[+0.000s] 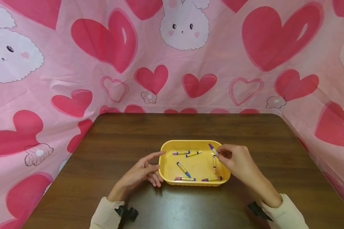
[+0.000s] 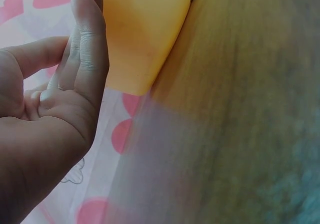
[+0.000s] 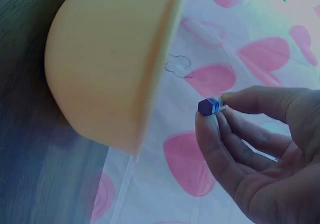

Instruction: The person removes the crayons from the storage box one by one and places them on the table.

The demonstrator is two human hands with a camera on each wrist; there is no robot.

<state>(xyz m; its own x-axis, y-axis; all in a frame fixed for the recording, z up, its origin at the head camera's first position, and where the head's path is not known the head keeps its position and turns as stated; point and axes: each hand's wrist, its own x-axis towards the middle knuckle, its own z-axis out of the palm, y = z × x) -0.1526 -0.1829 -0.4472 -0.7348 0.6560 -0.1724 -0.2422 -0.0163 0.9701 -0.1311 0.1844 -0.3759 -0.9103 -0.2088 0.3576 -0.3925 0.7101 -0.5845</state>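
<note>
A yellow plastic tray (image 1: 195,183) stands on the table with several crayons in yellow wrappers with blue bands. At its right end my right hand (image 1: 242,162) pinches a crayon (image 1: 213,148) between thumb and fingertips, its purple end pointing up and left. In the right wrist view that crayon (image 3: 207,107) shows its dark end beyond the fingertips, level with the tray's rim. My left hand (image 1: 140,171) rests against the tray's left end. Its index finger reaches straight over the rim, the thumb lies near the wall, and the other fingers hang loosely below.
Inside the tray, a blue-tipped crayon (image 1: 183,170) lies slantwise and an orange-tipped one (image 1: 214,163) lies near the right end. Dark brown wooden table (image 1: 126,133) surrounds the tray. A pink heart-patterned cloth (image 1: 172,60) hangs behind and at both sides.
</note>
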